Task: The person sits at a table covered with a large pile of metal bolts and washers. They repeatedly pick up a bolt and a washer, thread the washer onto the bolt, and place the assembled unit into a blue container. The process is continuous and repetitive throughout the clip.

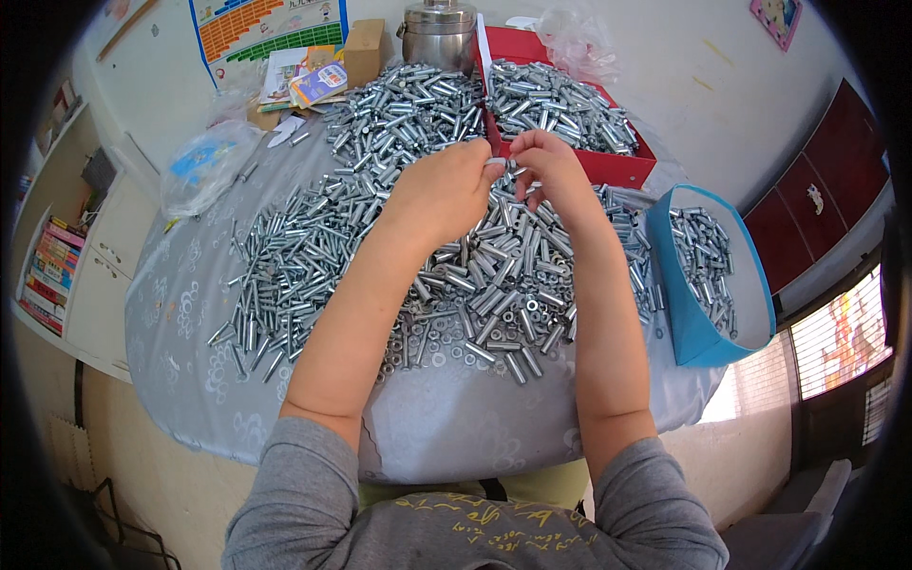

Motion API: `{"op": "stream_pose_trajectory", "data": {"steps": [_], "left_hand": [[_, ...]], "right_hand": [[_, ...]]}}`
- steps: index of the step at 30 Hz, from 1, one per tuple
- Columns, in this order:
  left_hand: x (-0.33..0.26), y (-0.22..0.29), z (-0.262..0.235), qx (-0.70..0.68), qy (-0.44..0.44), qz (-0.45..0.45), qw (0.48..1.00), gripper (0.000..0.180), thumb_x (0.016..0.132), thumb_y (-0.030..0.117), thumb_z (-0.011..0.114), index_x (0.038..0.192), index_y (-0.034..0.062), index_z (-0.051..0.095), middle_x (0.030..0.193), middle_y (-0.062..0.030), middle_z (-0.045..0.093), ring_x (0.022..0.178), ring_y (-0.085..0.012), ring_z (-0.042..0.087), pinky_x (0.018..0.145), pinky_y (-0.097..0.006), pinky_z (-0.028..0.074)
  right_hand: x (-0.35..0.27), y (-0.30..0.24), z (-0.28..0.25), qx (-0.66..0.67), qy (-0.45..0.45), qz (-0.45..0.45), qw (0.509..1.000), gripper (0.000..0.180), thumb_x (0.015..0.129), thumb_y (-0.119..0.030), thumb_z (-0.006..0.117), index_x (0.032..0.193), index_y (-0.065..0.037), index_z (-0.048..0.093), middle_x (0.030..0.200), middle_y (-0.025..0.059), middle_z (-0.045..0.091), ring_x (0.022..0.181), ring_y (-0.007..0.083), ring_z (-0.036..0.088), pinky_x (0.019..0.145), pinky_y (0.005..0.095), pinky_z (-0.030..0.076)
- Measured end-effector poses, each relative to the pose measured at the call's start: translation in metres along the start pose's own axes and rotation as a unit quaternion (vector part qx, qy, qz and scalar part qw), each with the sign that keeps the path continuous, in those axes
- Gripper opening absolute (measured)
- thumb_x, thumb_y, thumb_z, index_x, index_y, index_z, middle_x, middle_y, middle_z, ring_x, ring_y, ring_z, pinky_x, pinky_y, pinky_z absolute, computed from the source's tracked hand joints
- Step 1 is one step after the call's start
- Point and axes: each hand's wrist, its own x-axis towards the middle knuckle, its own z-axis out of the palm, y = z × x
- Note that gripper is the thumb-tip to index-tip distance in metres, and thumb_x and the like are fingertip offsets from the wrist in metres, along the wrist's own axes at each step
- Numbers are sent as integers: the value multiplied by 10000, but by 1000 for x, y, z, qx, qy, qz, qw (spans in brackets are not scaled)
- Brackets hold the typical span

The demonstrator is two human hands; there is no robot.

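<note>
Small silvery metal piece point(498, 162) pinched between both hands, held just above the far part of the bolt heap point(427, 256). Too small for me to tell its long axis or whether it is a bolt, nut or washer.

Left hand point(445, 190): grip closed, fingertips curled in on the piece from its left side. Right hand point(551, 166): grip also closed, thumb and forefinger meeting the piece from its right; the other fingers hang loose. The two grips touch at the piece, so neither hand is nearer; it lies directly between them.

Outward from the piece, all placed against the heap:
- Loose nuts and washers point(432, 353) lie at the heap's near edge, toward my body.
- Red tray point(617, 169) of more bolts sits just beyond the hands, at the heap's far right, touching it.
- Blue bin point(686, 323) with bolts inside stands at the heap's right edge.
- Metal pot point(439, 33) stands beyond the heap's far edge.
- Clear plastic bag point(204, 166) lies left of the heap.
- Grey patterned tabletop point(171, 313) carries everything.
</note>
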Motion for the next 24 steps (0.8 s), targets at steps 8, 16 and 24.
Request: {"op": "stream_pose_trajectory", "data": {"steps": [8,16,24], "left_hand": [[0,1,2,-8,4,17,1000,258,908,270,454,863,18,483,814,-169,571,799,-364,560,669,-446,428],[-1,-1,3,-14,5,17,1000,262,910,271,450,865,16,491,837,-177,571,812,-361,562,682,-453,430],[0,-1,0,7,3,5,1000,250,904,263,454,865,19,495,846,-172,577,816,-354,567,681,-448,433]], "right_hand": [[0,1,-6,38,-58,-6,998,180,794,-112,431,881,-29,564,584,9,488,375,80,397,341,217,307],[2,7,-2,77,-66,22,995,229,815,-164,432,951,-31,560,619,19,489,416,83,412,370,231,319],[-3,3,-4,82,-74,38,993,261,869,-238,396,964,-57,559,610,-13,465,468,67,429,397,221,359]]}}
